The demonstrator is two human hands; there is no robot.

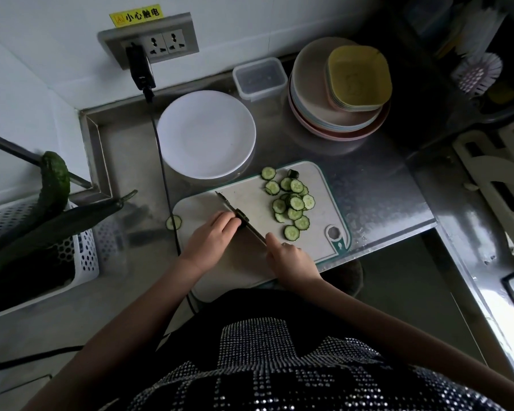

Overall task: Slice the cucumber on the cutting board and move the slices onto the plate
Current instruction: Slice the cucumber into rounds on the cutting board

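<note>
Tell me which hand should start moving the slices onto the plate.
Probably the left hand: it sits nearer the white plate, while the right hand grips the knife.

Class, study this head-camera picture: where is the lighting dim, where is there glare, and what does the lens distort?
Head view: dim overall, the lap and lower counter darkest; glare on the steel counter edge at right; wide-angle bending curves the walls and socket panel; the cucumber slices stay sharp.
</note>
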